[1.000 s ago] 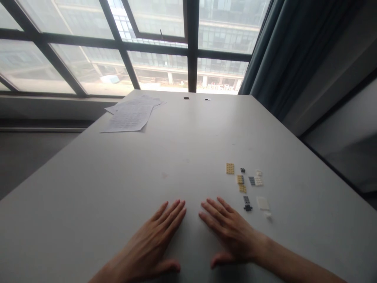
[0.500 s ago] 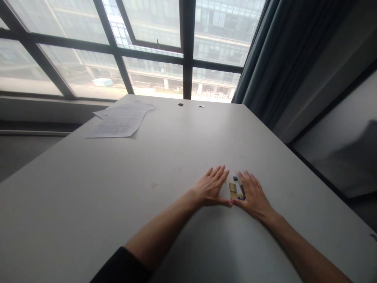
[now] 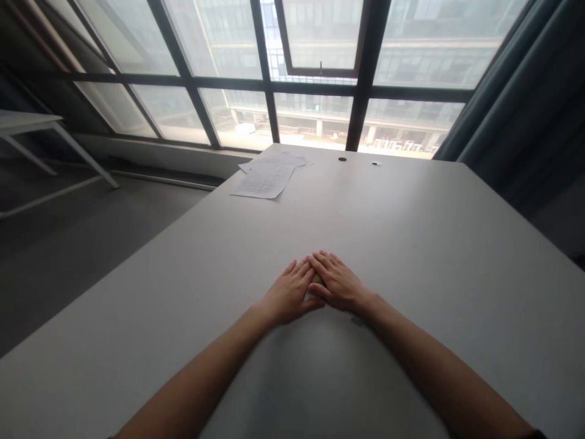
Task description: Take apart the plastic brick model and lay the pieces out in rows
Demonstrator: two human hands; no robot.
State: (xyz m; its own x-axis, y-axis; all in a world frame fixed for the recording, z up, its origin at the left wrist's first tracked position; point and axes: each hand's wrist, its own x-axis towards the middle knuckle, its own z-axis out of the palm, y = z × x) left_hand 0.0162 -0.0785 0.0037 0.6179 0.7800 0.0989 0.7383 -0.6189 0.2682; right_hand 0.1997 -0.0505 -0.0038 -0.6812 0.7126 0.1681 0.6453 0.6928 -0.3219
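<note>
On the white table [image 3: 192, 274], my left hand [image 3: 290, 291] lies palm down with its fingers stretched out. My right hand [image 3: 338, 281] lies flat beside it, palm down, its fingertips and thumb touching or overlapping the left hand's. In the small gap between them a bit of a yellowish piece [image 3: 317, 278] shows; most of what is under the palms is hidden. One small dark grey piece [image 3: 356, 321] rests on the table just below the right wrist, apart from the rest. What kind of pieces these are, I cannot make out.
Printed paper sheets [image 3: 265, 182] overlap at the table's far left corner. Two round cable holes, one dark [image 3: 342, 159] and one with a white cover [image 3: 376, 163], lie near the far edge. Windows stand beyond, a curtain [image 3: 507, 140] at right, another table [image 3: 27, 122] at far left.
My hands have come together over the small yellow and dark pieces, which showed between them before. The view has swung left, bringing the other table in. A dark piece now shows below the right wrist.
</note>
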